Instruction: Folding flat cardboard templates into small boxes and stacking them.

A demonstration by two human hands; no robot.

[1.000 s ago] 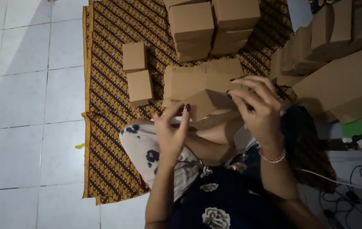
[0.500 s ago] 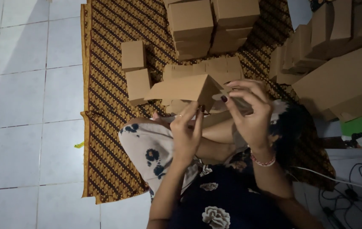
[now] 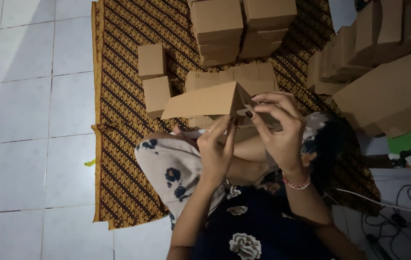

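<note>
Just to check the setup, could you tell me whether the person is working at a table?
No, the cardboard box is held in both hands above a patterned mat spread on the tiled floor.

Half-folded brown cardboard box (image 3: 205,100): centre, above the lap. Two closed cube boxes (image 3: 153,77): on the mat, left. Stacked boxes (image 3: 241,26): top. Box pile (image 3: 383,72): right.
</note>
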